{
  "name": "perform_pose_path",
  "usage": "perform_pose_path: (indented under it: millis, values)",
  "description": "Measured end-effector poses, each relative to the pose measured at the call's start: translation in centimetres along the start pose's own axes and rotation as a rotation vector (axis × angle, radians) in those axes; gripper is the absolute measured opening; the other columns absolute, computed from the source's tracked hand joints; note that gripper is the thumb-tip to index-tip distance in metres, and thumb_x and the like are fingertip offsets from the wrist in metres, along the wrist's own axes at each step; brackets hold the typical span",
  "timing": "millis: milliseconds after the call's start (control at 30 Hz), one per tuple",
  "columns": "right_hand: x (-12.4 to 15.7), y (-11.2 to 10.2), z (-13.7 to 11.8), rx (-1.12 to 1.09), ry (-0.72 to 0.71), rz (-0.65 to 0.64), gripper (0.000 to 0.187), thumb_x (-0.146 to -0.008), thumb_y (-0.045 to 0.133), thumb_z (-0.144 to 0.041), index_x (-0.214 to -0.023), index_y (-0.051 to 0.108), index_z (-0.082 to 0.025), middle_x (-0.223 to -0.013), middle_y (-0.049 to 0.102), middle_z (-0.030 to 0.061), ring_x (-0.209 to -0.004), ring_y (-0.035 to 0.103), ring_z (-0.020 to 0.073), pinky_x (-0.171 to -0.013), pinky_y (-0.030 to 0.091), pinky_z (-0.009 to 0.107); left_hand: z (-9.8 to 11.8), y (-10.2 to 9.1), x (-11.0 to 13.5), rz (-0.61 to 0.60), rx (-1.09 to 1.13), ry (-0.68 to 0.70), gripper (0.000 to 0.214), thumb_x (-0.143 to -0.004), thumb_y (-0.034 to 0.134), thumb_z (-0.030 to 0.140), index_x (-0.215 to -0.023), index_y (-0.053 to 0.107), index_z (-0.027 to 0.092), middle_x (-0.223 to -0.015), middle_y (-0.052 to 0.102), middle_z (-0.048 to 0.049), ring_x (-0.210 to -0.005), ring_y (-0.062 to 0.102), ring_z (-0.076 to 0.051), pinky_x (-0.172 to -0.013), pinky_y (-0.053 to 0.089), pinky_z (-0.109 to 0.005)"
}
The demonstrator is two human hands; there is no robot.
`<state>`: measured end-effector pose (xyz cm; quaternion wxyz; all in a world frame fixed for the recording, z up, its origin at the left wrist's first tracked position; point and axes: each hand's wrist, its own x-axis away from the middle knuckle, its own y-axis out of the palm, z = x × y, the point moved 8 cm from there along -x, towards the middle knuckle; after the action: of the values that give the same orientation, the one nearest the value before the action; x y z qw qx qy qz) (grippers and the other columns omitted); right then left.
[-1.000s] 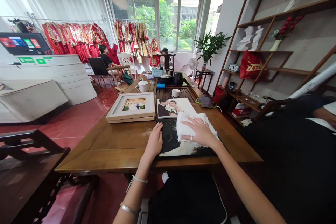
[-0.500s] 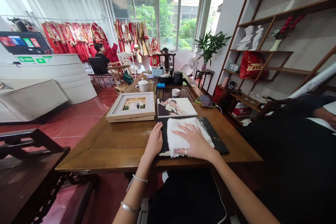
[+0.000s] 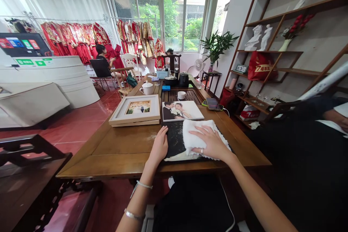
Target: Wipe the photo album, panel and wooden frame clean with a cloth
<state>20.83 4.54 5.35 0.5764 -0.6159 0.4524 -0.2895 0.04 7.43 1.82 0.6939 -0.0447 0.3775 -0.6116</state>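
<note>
Head view | right hand point(image 3: 213, 144): flat, fingers spread, pressing white cloth point(image 3: 194, 136) onto dark photo panel point(image 3: 175, 141) | left hand point(image 3: 160, 146): flat, open, steadying panel's left edge | panel lies at near counter point(image 3: 127, 152) edge.

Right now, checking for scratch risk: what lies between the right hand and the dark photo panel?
A folded white cloth, pressed flat under the right hand onto the dark photo panel, in the head view.

Bare table point(image 3: 127, 150) left; framed photo point(image 3: 136, 110) and print point(image 3: 181, 110) beyond
</note>
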Motion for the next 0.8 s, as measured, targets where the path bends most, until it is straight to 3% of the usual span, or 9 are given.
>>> perform_pose_path:
  millis: [133, 300, 400, 567, 700, 800]
  values:
    - [-3.6, 0.3, 0.0, 0.021, 0.058, -0.042, 0.069, -0.075, 0.055, -0.067, -0.136, 0.044, -0.037, -0.148, 0.038, 0.0045, -0.131, 0.028, 0.0381, -0.096, 0.030, 0.062, -0.1, 0.0, 0.0, 0.009, 0.008, 0.012, 0.038, -0.089, 0.035, 0.015, -0.117, 0.060, 0.014, -0.133, 0.056, -0.0124, -0.129, 0.047, -0.022, -0.112, 0.034, -0.045]
    - [-5.5, 0.8, -3.2, -0.035, -0.056, -0.075, 0.073, -0.073, 0.056, -0.070, -0.137, 0.044, -0.036, -0.148, 0.038, 0.0058, -0.132, 0.025, 0.0386, -0.099, 0.025, 0.063, 0.1, 0.0, -0.1, -0.005, -0.008, 0.007, 0.040, -0.088, 0.034, 0.013, -0.119, 0.059, 0.012, -0.133, 0.055, -0.0147, -0.130, 0.046, -0.023, -0.112, 0.033, -0.046]
    - [-4.1, 0.7, -5.0, -0.066, -0.138, -0.068, 0.074, -0.072, 0.057, -0.070, -0.135, 0.046, -0.035, -0.147, 0.038, 0.0063, -0.132, 0.024, 0.0385, -0.102, 0.022, 0.063, 0.4, 0.0, -0.1, -0.029, -0.021, 0.006, 0.040, -0.087, 0.034, 0.012, -0.120, 0.058, 0.012, -0.134, 0.055, -0.0151, -0.131, 0.045, -0.023, -0.112, 0.033, -0.046]
    - [0.9, 0.4, -6.9, -0.098, -0.218, -0.055, 0.072, -0.069, 0.062, -0.067, -0.134, 0.047, -0.039, -0.147, 0.039, 0.0045, -0.132, 0.025, 0.0379, -0.103, 0.020, 0.062, 0.8, -0.2, 0.0, -0.039, -0.014, 0.007, 0.040, -0.088, 0.034, 0.011, -0.120, 0.058, 0.012, -0.134, 0.055, -0.0153, -0.131, 0.044, -0.023, -0.112, 0.033, -0.045]
    - [4.2, 0.4, -6.9, -0.079, -0.194, -0.057, 0.074, -0.068, 0.067, -0.061, -0.135, 0.044, -0.041, -0.149, 0.036, 0.0041, -0.134, 0.022, 0.0395, -0.103, 0.019, 0.063, 0.4, -0.2, 0.0, -0.009, 0.004, -0.012, 0.040, -0.087, 0.035, 0.010, -0.119, 0.059, 0.012, -0.133, 0.055, -0.0154, -0.130, 0.046, -0.023, -0.112, 0.033, -0.047]
    - [4.7, 0.4, -5.9, -0.053, -0.149, -0.043, 0.073, -0.069, 0.066, -0.061, -0.136, 0.044, -0.042, -0.149, 0.036, 0.0030, -0.135, 0.022, 0.0386, -0.104, 0.019, 0.063, 0.4, -0.2, 0.1, 0.004, 0.012, -0.001, 0.040, -0.088, 0.035, 0.011, -0.119, 0.059, 0.014, -0.133, 0.056, -0.0127, -0.130, 0.046, -0.022, -0.112, 0.033, -0.046]
